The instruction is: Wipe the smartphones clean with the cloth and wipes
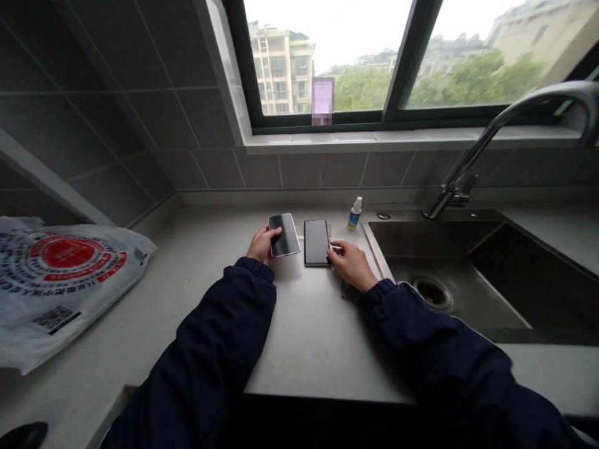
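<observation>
A smartphone (284, 236) with a dark screen and a light rim is in my left hand (262, 244). The thumb lies over its left edge and the other fingers are hidden beneath. Just right of it, a second smartphone (317, 242) with a black rim and grey screen lies on the counter. My right hand (352, 264) is at that phone's lower right edge, fingers bent and pressed together. What those fingers hold, if anything, I cannot make out. Behind the right hand stands a small white bottle (354, 214) with a blue and yellow label.
A white plastic bag (70, 274) with red print lies on the counter (299, 349) at the left. To the right are a steel sink (496, 302) and a curved faucet (472, 153). A tiled wall and window (360, 62) rise behind.
</observation>
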Tool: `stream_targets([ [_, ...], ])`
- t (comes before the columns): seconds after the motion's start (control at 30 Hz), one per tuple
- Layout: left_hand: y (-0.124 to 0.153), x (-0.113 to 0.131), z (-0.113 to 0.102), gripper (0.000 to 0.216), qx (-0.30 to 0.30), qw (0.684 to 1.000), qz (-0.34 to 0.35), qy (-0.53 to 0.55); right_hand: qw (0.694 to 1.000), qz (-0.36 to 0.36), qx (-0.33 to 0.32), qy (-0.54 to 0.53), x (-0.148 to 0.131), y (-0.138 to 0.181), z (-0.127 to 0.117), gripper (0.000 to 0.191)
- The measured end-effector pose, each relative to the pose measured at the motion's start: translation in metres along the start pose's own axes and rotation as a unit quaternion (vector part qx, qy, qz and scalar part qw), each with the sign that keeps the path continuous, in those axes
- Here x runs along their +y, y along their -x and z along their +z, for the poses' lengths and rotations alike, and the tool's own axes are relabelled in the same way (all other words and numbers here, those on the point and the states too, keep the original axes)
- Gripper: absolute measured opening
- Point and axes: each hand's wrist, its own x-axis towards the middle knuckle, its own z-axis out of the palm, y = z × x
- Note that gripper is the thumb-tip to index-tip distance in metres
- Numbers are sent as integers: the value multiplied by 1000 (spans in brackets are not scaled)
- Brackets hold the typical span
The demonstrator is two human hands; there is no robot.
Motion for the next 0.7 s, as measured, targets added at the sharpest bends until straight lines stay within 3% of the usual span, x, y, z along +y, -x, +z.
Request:
stream_targets([
  [0.1, 11, 2, 9, 26, -28, 998, -6, 55, 997, 28, 2, -69, 7, -2, -3, 30],
  [0.27, 39, -2, 31, 41, -114, 968, -111, 195, 974, 82, 15, -210, 16, -9, -9, 41],
  [0.37, 59, -3, 46, 53, -134, 950, -155, 237, 954, 110, 41, -277, 21, -13, -10, 42],
  [0.53, 85, -3, 60, 65, -173, 941, -176, 231, 925, 123, 84, -351, 25, -22, -14, 39],
  [0.7, 84, -12, 57, 65, -162, 946, -161, 228, 907, 81, 135, -391, 7, -46, -30, 30],
])
